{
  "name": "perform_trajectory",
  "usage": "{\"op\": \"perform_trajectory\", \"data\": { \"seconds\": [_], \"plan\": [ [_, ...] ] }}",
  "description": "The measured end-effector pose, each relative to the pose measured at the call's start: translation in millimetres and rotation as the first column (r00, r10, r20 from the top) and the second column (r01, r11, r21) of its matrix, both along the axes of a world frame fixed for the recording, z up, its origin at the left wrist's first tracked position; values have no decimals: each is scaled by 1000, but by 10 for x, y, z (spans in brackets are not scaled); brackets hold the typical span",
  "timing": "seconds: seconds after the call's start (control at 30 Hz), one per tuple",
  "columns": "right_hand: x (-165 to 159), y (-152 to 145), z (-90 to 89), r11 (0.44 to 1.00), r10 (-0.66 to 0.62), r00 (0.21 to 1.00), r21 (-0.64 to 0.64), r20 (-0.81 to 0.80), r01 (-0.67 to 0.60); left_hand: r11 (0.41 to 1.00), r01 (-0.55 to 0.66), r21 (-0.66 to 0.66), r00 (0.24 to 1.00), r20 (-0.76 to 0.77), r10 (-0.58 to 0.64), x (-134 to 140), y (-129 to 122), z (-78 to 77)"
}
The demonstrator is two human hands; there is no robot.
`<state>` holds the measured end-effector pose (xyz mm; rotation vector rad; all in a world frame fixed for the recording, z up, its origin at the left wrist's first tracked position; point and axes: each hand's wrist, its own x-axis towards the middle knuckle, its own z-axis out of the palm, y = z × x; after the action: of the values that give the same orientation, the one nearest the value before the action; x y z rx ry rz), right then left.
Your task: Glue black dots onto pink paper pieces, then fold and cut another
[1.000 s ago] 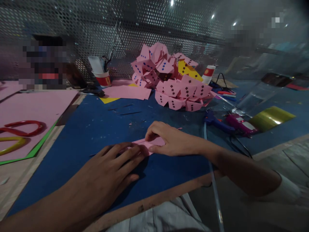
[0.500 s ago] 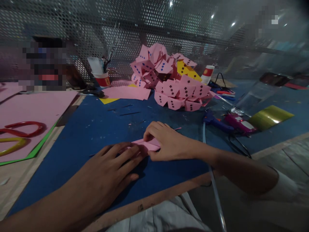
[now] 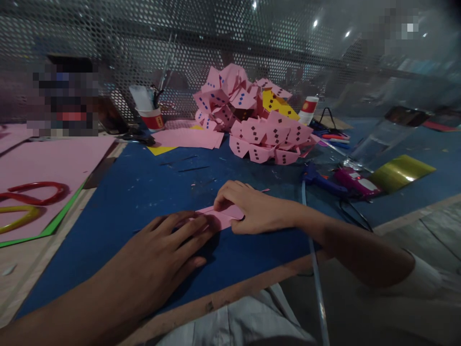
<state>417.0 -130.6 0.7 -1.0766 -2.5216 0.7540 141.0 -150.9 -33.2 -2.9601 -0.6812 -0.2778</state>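
Paper [image 3: 224, 220], pink and folded, lies on the blue table [image 3: 248, 259] in front of the person. The left hand [image 3: 163, 254] lies flat on one end, not gripping. The right hand [image 3: 255, 211] pinches the other end. Its thumb has just slid right, so more paper shows; the folding seems unfinished.

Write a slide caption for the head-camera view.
Left hand and right hand on folded pink paper, spotted pink paper shapes behind.

bare left hand [image 3: 176, 245]: palm down, fingers slightly spread, thumb apart;
bare right hand [image 3: 252, 211]: fingers curled, thumb apart;
forearms [image 3: 65, 307]: both slanting inward
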Motion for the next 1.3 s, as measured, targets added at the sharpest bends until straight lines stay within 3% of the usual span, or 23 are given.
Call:
{"op": "perform_trajectory", "data": {
  "seconds": [0.5,0.7,0.97,1.3],
  "plan": [
    [89,83,25,993,107,994,-43,-20,-108,994,-46,-100,990,125,59,62,-11,44],
    [98,90,19,990,134,991,-33,-21,-135,967,-107,-229,976,159,146,204,-70,153],
    [70,85,15,993,118,993,2,28,-119,928,-212,-306,919,260,296,493,-61,244],
    [59,86,14,990,138,990,1,6,-138,906,-300,-299,868,309,390,608,38,104]
  ]
}}
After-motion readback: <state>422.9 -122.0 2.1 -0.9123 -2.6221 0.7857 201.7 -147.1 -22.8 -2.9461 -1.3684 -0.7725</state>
